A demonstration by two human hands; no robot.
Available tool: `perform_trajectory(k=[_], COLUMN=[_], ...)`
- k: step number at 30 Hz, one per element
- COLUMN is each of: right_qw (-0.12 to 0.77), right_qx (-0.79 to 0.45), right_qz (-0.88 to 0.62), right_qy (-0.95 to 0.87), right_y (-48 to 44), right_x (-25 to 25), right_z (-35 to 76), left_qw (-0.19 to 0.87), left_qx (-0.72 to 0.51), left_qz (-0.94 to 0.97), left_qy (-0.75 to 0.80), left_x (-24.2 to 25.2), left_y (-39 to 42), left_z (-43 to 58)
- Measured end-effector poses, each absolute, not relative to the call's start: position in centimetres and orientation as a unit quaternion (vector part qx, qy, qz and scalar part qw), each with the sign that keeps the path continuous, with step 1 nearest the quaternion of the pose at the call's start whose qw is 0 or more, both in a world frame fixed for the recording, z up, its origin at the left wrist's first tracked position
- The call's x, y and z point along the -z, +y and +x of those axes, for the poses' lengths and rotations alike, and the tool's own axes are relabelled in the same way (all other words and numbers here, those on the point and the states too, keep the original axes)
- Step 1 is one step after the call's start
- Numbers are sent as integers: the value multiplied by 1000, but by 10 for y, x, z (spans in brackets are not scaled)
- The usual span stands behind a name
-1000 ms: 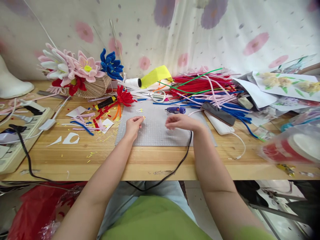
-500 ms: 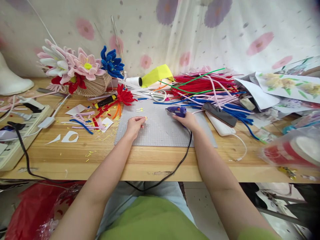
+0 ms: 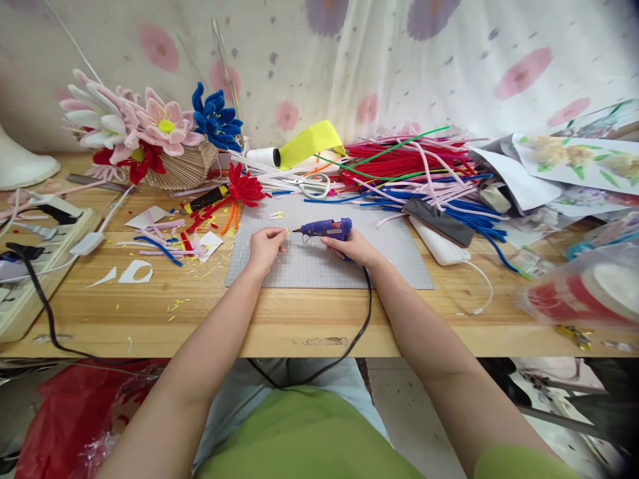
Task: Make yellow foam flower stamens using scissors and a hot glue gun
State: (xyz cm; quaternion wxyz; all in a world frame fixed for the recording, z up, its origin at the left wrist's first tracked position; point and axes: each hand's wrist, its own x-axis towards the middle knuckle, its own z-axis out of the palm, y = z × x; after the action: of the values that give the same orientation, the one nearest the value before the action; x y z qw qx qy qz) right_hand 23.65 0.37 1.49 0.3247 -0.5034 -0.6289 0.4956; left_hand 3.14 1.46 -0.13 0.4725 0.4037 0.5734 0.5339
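Observation:
My right hand (image 3: 352,247) grips a small blue glue gun (image 3: 325,229) by its handle, above the grey cutting mat (image 3: 399,259). Its nozzle points left, close to my left hand. My left hand (image 3: 264,245) pinches a tiny yellow piece (image 3: 286,232) between thumb and fingertips, just left of the nozzle. The gun's black cord (image 3: 362,319) runs off the table's front edge toward my lap.
A heap of red, blue, pink and green pipe cleaners (image 3: 424,173) lies behind the mat, with scissors (image 3: 312,185) and a yellow roll (image 3: 307,143). A basket of fuzzy flowers (image 3: 150,143) stands back left. A power strip (image 3: 34,266) is at left, a phone (image 3: 438,223) at right.
My right hand reached back to the glue gun, took hold of it and brought it left toward my left hand. My left hand stayed pinched on the yellow piece.

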Motion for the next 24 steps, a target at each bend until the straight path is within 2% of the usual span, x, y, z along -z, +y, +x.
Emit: perform_trajectory(k=[24], right_qw=[287], right_qx=[-468], right_qz=[-496], right_qy=[-673], right_y=[3], right_x=[-14], right_z=[235], left_qw=[477], left_qx=[-526], left_qz=[409], left_qy=[573], left_x=[1], left_y=[13], left_z=[33])
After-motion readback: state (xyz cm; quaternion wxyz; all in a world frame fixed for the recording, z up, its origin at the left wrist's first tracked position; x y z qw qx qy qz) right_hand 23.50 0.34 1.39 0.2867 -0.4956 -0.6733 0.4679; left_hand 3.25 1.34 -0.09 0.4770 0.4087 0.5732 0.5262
